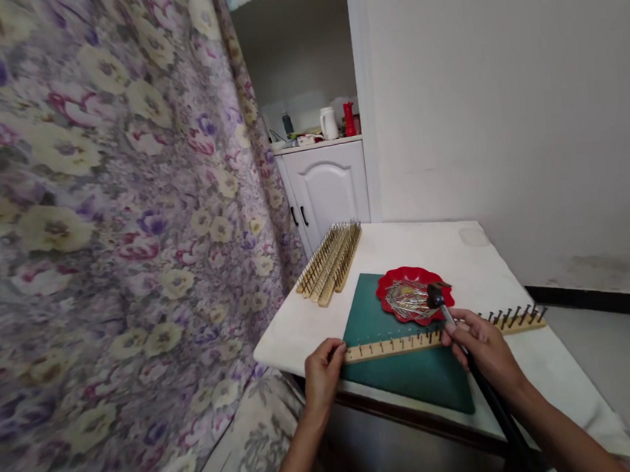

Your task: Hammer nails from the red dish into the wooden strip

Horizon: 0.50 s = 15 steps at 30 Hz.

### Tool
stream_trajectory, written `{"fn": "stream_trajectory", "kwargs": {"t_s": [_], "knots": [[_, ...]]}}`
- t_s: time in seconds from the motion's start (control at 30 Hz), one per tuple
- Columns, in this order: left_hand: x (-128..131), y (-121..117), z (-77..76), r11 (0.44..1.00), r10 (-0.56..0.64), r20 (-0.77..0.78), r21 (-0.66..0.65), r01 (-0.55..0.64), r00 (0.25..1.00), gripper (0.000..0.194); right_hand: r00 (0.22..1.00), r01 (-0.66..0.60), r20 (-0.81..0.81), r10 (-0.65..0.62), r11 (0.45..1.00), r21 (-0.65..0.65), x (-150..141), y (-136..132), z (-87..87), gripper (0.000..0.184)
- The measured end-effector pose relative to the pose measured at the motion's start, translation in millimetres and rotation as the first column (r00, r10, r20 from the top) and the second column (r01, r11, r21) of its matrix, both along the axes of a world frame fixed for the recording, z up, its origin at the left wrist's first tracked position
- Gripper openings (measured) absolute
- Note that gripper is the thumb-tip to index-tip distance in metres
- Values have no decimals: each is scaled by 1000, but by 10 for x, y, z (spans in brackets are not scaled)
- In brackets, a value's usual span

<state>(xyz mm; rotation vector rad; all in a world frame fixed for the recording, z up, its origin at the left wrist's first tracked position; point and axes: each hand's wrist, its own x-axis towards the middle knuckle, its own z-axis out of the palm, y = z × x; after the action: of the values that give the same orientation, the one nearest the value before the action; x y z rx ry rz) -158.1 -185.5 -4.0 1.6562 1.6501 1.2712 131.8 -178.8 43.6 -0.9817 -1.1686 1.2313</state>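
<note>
A long wooden strip (394, 345) studded with a row of nails lies across a dark green pad (412, 364) on a white table (463, 250). My left hand (323, 374) is closed on the strip's left end. My right hand (481, 350) grips a hammer (440, 305) by its black handle; the head hovers over a red scalloped dish (391, 284) full of loose nails. The strip's right end, with taller slanted nails, sticks out past my right hand.
Several more nail-studded wooden strips (330, 262) are stacked at the table's far left. A floral curtain (93, 214) hangs close on the left. A white cabinet (326, 186) with a jug and bottles stands behind. A white wall borders the right.
</note>
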Motion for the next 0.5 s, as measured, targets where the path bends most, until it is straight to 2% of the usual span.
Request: {"fn": "stream_trajectory", "kwargs": {"t_s": [0.5], "knots": [[20,38,5,1000,-22,-40,-11,22,999,27,999,-31,-17,31,999,-26,-48,-21,-23,34]]}}
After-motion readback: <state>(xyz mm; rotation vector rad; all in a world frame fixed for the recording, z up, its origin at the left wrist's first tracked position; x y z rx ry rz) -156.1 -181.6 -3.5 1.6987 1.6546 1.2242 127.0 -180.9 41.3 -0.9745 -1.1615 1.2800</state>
